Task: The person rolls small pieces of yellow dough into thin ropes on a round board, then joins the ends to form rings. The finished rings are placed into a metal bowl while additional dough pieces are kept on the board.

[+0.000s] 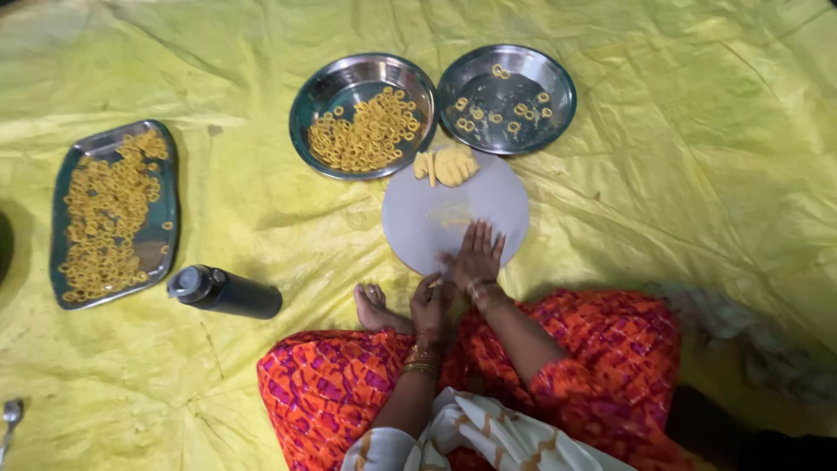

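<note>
My right hand (476,253) lies flat on the round board (410,218); bare board ahead up to the dough lump (449,165) at the far edge. Beyond it, two steel plates (305,96) (558,78) block the way fwd. Left: open yellow sheet (680,192), then bottle (227,292) & tray (170,201). Right side wide open. My left hand (431,305) sits near my foot (377,307).

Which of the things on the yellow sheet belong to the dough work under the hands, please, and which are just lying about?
In use: right hand flat on round board; left hand at its edge; dough lump; two round plates of rings; rectangular tray of rings.

Lying about: dark bottle; spoon.
</note>
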